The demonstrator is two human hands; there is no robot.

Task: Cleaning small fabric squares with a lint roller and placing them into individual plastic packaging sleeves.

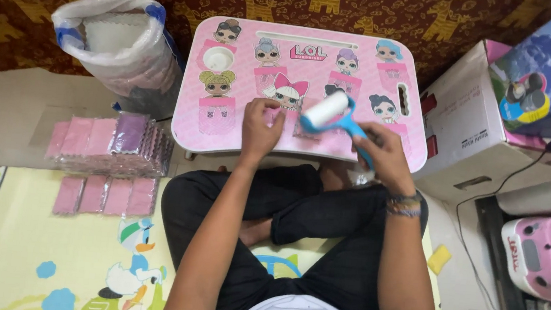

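One pink lap table (224, 137) sits at upper centre, with one blue-handled roller (329, 113) over it. Two hands, left (261, 128) and right (387, 155), are at centre. One plastic bag (122, 45) stands at upper left. At left lie four loose pink packets (104, 195) below one stack (114, 142), too dense to count. Two boxes (468, 122) are at upper right.

Head view, steeply down, seemingly close

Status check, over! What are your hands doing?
Right hand gripping blue roller. Left hand pressing small pink sheet on pink table. Nothing blocking.
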